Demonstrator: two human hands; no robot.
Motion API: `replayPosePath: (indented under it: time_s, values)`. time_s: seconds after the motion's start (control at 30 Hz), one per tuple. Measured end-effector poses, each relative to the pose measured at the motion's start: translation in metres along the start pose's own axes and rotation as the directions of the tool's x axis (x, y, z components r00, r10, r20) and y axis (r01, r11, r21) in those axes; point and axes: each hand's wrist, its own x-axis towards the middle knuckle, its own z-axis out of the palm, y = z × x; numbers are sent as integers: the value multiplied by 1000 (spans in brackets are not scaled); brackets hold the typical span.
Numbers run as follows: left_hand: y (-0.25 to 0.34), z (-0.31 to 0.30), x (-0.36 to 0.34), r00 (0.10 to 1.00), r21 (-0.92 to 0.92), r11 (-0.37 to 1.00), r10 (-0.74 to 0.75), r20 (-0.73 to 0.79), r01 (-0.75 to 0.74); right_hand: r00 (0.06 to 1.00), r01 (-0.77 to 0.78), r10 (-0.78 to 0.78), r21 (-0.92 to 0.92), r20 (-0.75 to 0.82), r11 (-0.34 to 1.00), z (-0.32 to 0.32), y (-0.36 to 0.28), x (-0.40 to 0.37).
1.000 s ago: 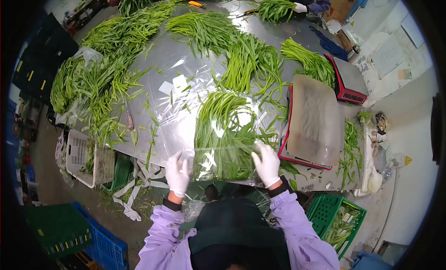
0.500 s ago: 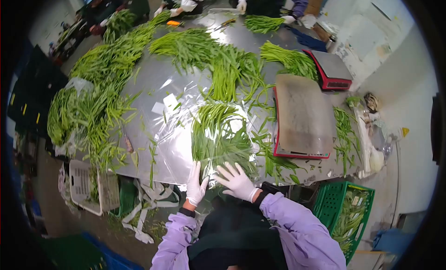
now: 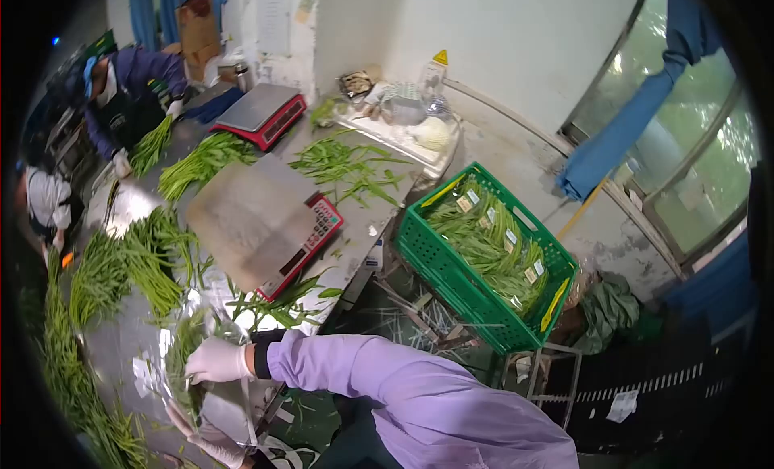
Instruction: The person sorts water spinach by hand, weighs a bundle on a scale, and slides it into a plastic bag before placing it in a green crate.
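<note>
My right hand [image 3: 218,361], in a white glove, curls its fingers over a bunch of leafy green vegetables [image 3: 185,350] in clear plastic at the table's near edge. Just below, my left hand [image 3: 211,443], also gloved, lies with fingers stretched along the lower end of the same bunch. Part of the left hand blends into the shiny plastic. Small white labels [image 3: 143,374] lie on the metal table left of the bunch.
A red scale [image 3: 278,283] with a wide plate stands beyond my hands, and a second scale [image 3: 258,114] sits farther back. A green crate [image 3: 476,300] of bagged greens stands right of the table. Loose greens [image 3: 343,166] lie near the edge. Co-workers [image 3: 133,90] stand at the far side.
The view has swung right, bringing the green crate and window into sight. My right hand has gone from lying spread near the bunch to curling over it.
</note>
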Motion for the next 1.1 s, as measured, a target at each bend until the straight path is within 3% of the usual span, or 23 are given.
replayPosePath:
  time_s: [0.07,0.1,0.17,0.23,0.33,0.4,0.43,0.53,0.6,0.63,0.7,0.77,0.83,0.9,0.97,1.0,1.03,1.1]
  values:
    - [19,30,-3,950,391,866,295,103,-312,994,42,-31,102,-108,994,-34,-26,2]
    - [28,48,-7,890,494,757,448,85,-428,999,-4,8,140,-31,990,-60,-42,-3]
    - [37,77,-14,836,611,624,537,116,-486,997,48,-27,305,-71,951,-111,-68,-24]
    - [35,101,-23,830,675,545,526,186,-497,988,110,-54,406,-147,907,-149,-76,-49]
    - [16,138,-34,883,748,475,322,343,-463,993,47,11,479,-118,876,-210,-70,-102]
    - [-9,165,-40,892,798,425,49,450,-426,984,-82,155,567,-82,820,-253,-67,-148]
    - [-23,183,-40,869,820,401,-103,483,-408,967,-82,191,508,-166,857,-279,-70,-174]
    - [-60,257,-35,673,839,340,-500,544,-425,892,-130,289,414,-348,901,-350,-77,-263]
    - [-76,325,-34,515,765,418,-569,640,-489,827,-165,323,350,-460,922,-394,-91,-326]
    - [-79,367,-42,439,694,484,-542,716,-533,783,-201,362,346,-505,917,-409,-100,-356]
    - [-50,485,-97,258,236,701,-77,963,-673,645,-413,566,389,-513,823,-435,-129,-416]
    - [-50,568,-137,38,-121,696,209,977,-708,476,-354,497,360,-725,863,-428,-147,-476]
    - [-64,628,-180,-80,-331,653,382,921,-681,269,-432,454,315,-850,845,-418,-181,-517]
    - [-82,664,-227,-133,-402,728,400,907,-556,-39,-367,546,520,-837,771,-382,-200,-552]
    - [-103,686,-258,-277,-423,823,335,900,-379,-397,-397,299,456,-867,796,-349,-198,-543]
    - [-116,693,-268,-382,-435,818,291,877,-376,-579,-89,434,582,-691,808,-331,-185,-556]
    - [-133,698,-279,-420,-410,854,261,869,-319,-530,27,595,689,-604,724,-261,-161,-596]
    - [-163,700,-296,-471,-251,927,97,877,-277,-409,391,879,824,-244,411,-243,-166,-600]
